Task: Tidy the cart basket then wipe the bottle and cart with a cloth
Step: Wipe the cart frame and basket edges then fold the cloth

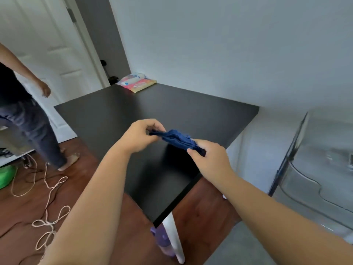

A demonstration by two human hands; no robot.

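Both hands up over the matte black table (191, 111): one soft, crumpled blue cloth (176, 139) stretched between them, left hand (142, 135) pinching one end, right hand (207, 156) gripping the other. One purple plastic bottle (162, 240) stands beside the white table leg (174, 240).

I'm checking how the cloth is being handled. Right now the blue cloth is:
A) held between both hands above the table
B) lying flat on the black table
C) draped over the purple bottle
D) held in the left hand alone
A: the left hand and right hand each pinch an end of the blue cloth, bunched above the black table.
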